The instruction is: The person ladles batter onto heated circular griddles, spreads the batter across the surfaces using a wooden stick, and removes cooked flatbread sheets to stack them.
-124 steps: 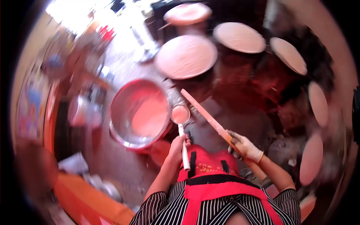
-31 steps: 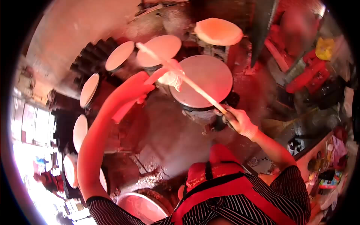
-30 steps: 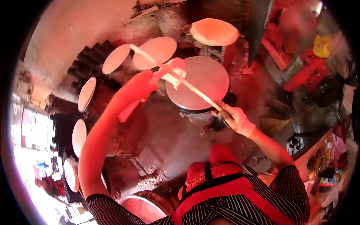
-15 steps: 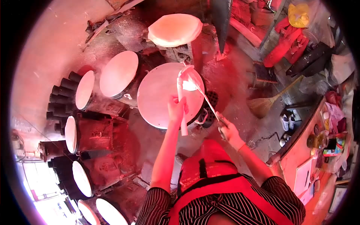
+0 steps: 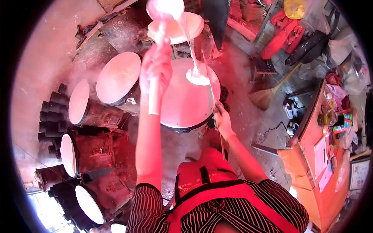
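Raised high, my left hand (image 5: 157, 66) is wrapped round the pale handle of a ladle (image 5: 165, 8), blurred near the top of the view. White batter (image 5: 197, 77) pours from the ladle in a thin stream and pools on the large round griddle (image 5: 186, 103) in front of me. My right hand (image 5: 223, 119), in a glove, grips a long thin wooden spreader (image 5: 210, 79), its blade seen edge-on over the griddle's right part, beside the batter. Behind the griddle lies a round pale sheet (image 5: 192, 29), partly hidden by the ladle.
Several round griddles on stoves curve down the left, among them one (image 5: 118, 77) close by and one (image 5: 68, 155) lower. Dark cylinders (image 5: 50, 116) line the left wall. At right are a broom (image 5: 264, 99), shoes (image 5: 289, 110) and an orange-sided table (image 5: 303, 174) with jars and papers.
My left hand has risen up and left with the ladle, and batter now falls onto the griddle. My right hand has moved slightly left and up with the spreader. The view has shifted.
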A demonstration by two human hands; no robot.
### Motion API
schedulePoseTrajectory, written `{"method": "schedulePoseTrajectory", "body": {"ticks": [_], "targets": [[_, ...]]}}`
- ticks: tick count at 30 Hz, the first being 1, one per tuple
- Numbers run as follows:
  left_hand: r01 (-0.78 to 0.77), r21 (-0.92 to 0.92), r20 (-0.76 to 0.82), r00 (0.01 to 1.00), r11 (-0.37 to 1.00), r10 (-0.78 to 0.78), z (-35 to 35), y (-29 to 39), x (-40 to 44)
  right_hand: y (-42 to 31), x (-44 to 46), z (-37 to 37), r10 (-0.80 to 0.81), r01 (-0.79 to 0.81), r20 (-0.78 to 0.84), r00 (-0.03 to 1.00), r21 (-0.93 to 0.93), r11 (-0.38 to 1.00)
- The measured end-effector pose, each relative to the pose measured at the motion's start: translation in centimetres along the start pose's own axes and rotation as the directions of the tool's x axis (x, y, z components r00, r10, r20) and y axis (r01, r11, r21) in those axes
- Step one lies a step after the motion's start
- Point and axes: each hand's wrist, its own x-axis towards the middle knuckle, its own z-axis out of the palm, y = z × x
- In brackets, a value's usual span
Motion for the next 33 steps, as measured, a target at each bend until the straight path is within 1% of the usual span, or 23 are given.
{"method": "schedulePoseTrajectory", "body": {"ticks": [1,4,5,7,8,9,10,11,12,13,15,16,19,20,22,23,25,26,27,29,30,31,33], "targets": [[0.038,0.049,0.066,0.997,0.998,-0.041,1.8,-0.2,0.0,-1.5,-1.5,0.5,0.212,-0.227,0.093,0.973,0.196,0.954],[0.062,0.174,0.109,0.991,0.983,-0.082,5.4,-0.5,0.4,-2.8,-4.1,0.6,0.239,-0.237,0.058,0.969,0.479,0.845],[-0.007,0.269,-0.012,1.0,0.963,0.011,5.6,-0.6,-0.5,-1.7,-4.8,1.0,0.304,-0.282,0.023,0.953,0.441,0.852],[-0.104,0.467,-0.224,0.947,0.878,0.232,5.7,-1.4,-3.3,0.3,-6.1,3.4,0.27,-0.211,-0.066,0.961,0.46,0.863],[-0.015,0.689,-0.287,0.912,0.725,0.292,4.2,-0.8,-5.1,0.9,-6.5,4.8,0.253,-0.175,-0.11,0.961,0.468,0.866],[0.061,0.663,-0.361,0.899,0.746,0.248,2.1,0.0,-7.2,0.6,-7.2,6.4,0.207,-0.138,-0.097,0.974,0.471,0.871],[0.094,0.724,-0.396,0.868,0.684,0.299,-0.4,1.1,-8.1,0.0,-5.2,7.1,0.18,-0.115,-0.095,0.979,0.472,0.874],[0.142,0.608,-0.587,0.743,0.781,0.322,-2.5,1.7,-10.5,0.4,-4.3,8.5,0.129,-0.073,-0.103,0.986,0.432,0.899],[0.181,0.42,-0.73,0.65,0.889,0.212,-4.8,3.1,-12.5,0.6,-3.3,9.7,0.079,-0.03,-0.109,0.991,0.39,0.92],[0.176,0.391,-0.845,0.457,0.903,0.277,-5.0,2.1,-13.4,0.8,-2.3,10.5,0.056,-0.008,-0.123,0.991,0.358,0.934],[0.169,0.508,-0.751,0.568,0.845,0.337,-4.7,0.4,-16.1,0.4,-0.2,11.8,-0.003,0.046,-0.147,0.989,0.29,0.956],[0.164,0.561,-0.701,0.616,0.811,0.36,-4.3,-0.7,-17.3,-1.2,-0.8,11.6,0.074,-0.049,-0.07,0.995,0.312,0.949],[0.236,0.847,-0.518,0.564,0.476,0.643,-1.6,-5.1,-18.2,-4.5,-2.3,8.2,0.251,-0.271,0.102,0.963,0.311,0.911],[0.269,0.783,-0.609,0.52,0.562,0.6,-2.2,-4.8,-19.1,-4.0,-3.3,7.0,0.209,-0.23,0.099,0.973,0.317,0.92],[0.313,0.624,-0.767,0.418,0.716,0.486,-5.1,-3.4,-21.5,-2.2,-4.8,6.1,0.128,-0.099,-0.071,0.989,0.321,0.942],[0.357,0.64,-0.768,0.312,0.681,0.559,-6.4,-3.9,-22.5,-1.7,-5.2,6.3,0.114,-0.072,-0.11,0.987,0.328,0.942],[0.415,0.736,-0.672,0.345,0.535,0.656,-5.8,-7.1,-23.8,-0.9,-5.0,7.0,0.082,-0.014,-0.185,0.979,0.34,0.94],[0.441,0.773,-0.618,0.362,0.456,0.698,-5.3,-8.5,-24.3,0.6,-3.6,6.8,0.081,-0.057,-0.126,0.989,0.186,0.981],[0.402,0.776,-0.622,0.355,0.486,0.698,-5.2,-9.4,-24.7,3.6,-0.4,7.2,-0.087,0.093,-0.149,0.985,0.035,0.995],[0.309,0.775,-0.631,0.331,0.551,0.701,-5.4,-11.3,-25.6,4.4,2.3,9.3,-0.343,0.312,-0.16,0.926,-0.189,0.931],[0.297,0.771,-0.635,0.293,0.563,0.715,-5.6,-12.0,-25.9,1.9,1.7,10.7,-0.435,0.388,-0.17,0.884,-0.253,0.886],[0.283,0.772,-0.632,0.258,0.569,0.73,-5.8,-12.5,-26.0,-1.2,0.6,11.4,-0.279,0.257,-0.108,0.954,-0.181,0.949],[0.241,0.787,-0.614,0.207,0.568,0.762,-6.4,-13.7,-26.0,-0.8,2.9,12.2,-0.31,0.3,-0.012,0.951,-0.221,0.928]]}}
